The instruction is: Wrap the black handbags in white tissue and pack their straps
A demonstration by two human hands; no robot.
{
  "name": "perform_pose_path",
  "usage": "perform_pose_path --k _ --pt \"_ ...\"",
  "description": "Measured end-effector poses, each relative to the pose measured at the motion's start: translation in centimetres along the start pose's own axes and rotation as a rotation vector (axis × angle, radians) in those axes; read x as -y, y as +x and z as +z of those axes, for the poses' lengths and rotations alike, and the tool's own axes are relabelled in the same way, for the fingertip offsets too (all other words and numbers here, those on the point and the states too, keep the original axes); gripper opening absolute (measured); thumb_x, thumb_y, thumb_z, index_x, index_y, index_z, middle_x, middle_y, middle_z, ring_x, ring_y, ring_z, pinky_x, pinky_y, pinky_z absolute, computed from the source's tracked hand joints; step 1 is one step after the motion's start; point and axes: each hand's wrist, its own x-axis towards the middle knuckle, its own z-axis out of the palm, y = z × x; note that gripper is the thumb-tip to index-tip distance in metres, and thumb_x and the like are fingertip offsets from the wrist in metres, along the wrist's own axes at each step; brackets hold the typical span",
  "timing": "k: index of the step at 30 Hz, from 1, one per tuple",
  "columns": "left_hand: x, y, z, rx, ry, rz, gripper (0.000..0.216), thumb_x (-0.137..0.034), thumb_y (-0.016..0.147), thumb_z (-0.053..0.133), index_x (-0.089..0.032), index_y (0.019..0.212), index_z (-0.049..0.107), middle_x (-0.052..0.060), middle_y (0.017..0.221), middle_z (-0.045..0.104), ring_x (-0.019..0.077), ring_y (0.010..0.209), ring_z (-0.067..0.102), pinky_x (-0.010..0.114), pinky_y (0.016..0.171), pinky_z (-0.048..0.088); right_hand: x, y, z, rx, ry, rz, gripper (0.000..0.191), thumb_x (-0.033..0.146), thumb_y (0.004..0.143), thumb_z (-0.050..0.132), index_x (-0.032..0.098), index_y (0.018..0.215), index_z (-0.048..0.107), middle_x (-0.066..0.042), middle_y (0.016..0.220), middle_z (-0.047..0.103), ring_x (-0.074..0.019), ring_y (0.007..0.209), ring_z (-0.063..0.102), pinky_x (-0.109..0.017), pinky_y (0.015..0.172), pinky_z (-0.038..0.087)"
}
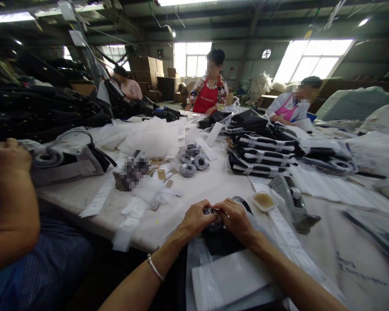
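My left hand (197,216) and my right hand (236,216) meet at the near edge of the table, fingers closed from both sides on a small dark grey bundle that looks like a rolled strap (215,223). It sits over a black bag (225,242), whose lower part is covered by a pale sheet (230,276) and clear plastic film. A bracelet circles my left wrist. Just beyond my right hand, a dark curved band (243,204) shows, partly hidden.
A tape dispenser (294,205) and a small dish (264,201) stand to the right. Coiled grey straps (194,163), white sheets (152,136) and stacked black bags (262,155) lie farther back. A co-worker's arm (14,203) is at left, beside a grey bag (68,166).
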Motion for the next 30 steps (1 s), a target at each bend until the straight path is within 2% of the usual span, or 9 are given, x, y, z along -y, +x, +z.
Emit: perform_pose_path --k 6,11,14,17,20,24,27,30 --pt "0.7 0.8 -0.1 0.043 -0.267 -0.071 0.021 -0.026 0.058 0.074 -0.016 0.075 0.064 -0.005 0.065 0.057 0.0124 0.065 0.049 0.024 0.06 0.033 0.0 -0.2 0.1 -0.01 0.026 0.02 0.024 0.011 0.09 0.051 0.021 0.098 0.072 -0.006 0.083 0.073 -0.0194 0.079 0.065 -0.03 0.074 0.051" --pt "2.1 2.0 -0.2 0.069 -0.462 -0.143 0.027 -0.029 0.057 0.071 -0.014 0.076 0.06 -0.004 0.067 0.058 0.0117 0.062 0.051 0.024 0.061 0.038 1.0 -0.2 -0.1 0.127 -0.021 -0.031 0.032 0.012 0.092 0.049 0.023 0.115 0.068 -0.008 0.111 0.074 -0.0227 0.099 0.067 -0.037 0.087 0.054" --pt "2.4 2.2 -0.9 0.128 -0.566 -0.193 0.033 -0.031 0.056 0.073 -0.014 0.081 0.06 -0.001 0.07 0.061 0.0123 0.063 0.056 0.025 0.064 0.042 1.6 -0.8 0.2 0.194 -0.154 -0.042 0.046 0.014 0.09 0.054 0.02 0.135 0.055 -0.012 0.134 0.062 -0.0275 0.122 0.059 -0.047 0.103 0.047" --pt "2.3 2.0 -1.7 0.207 -0.631 -0.223 0.038 -0.03 0.053 0.076 -0.013 0.084 0.062 0.002 0.076 0.066 0.014 0.068 0.06 0.027 0.069 0.045 1.9 -1.5 0.8 0.233 -0.273 -0.035 0.06 0.02 0.087 0.061 0.018 0.144 0.044 -0.015 0.147 0.049 -0.0319 0.136 0.045 -0.056 0.113 0.033" --pt "2.1 2.0 -2.3 0.237 -0.66 -0.23 0.041 -0.033 0.054 0.079 -0.013 0.085 0.062 0.003 0.078 0.067 0.0141 0.069 0.061 0.026 0.07 0.046 2.0 -1.6 1.0 0.266 -0.301 -0.014 0.07 0.03 0.086 0.065 0.02 0.149 0.037 -0.015 0.151 0.044 -0.0326 0.141 0.038 -0.058 0.116 0.026" --pt "2.0 2.1 -2.4 0.25 -0.668 -0.226 0.04 -0.038 0.056 0.08 -0.013 0.082 0.063 0.003 0.078 0.067 0.0136 0.068 0.06 0.026 0.069 0.045 2.3 -1.0 0.5 0.36 -0.283 0.033 0.075 0.04 0.085 0.067 0.018 0.15 0.036 -0.015 0.153 0.04 -0.0329 0.144 0.032 -0.059 0.118 0.022" --pt "2.2 2.3 -2.1 0.221 -0.656 -0.238 0.038 -0.038 0.057 0.079 -0.013 0.081 0.062 0.002 0.073 0.066 0.0122 0.064 0.058 0.024 0.064 0.043 2.3 -0.9 0.5 0.402 -0.257 0.072 0.077 0.04 0.085 0.067 0.016 0.15 0.035 -0.015 0.154 0.038 -0.0321 0.145 0.028 -0.059 0.118 0.02" --pt "2.3 2.5 -1.6 0.166 -0.631 -0.256 0.037 -0.034 0.054 0.079 -0.013 0.079 0.061 0.0 0.068 0.065 0.0116 0.06 0.057 0.023 0.06 0.042 1.8 -1.0 0.5 0.388 -0.178 0.094 0.073 0.04 0.087 0.064 0.02 0.151 0.034 -0.012 0.154 0.038 -0.0295 0.146 0.027 -0.058 0.118 0.021"
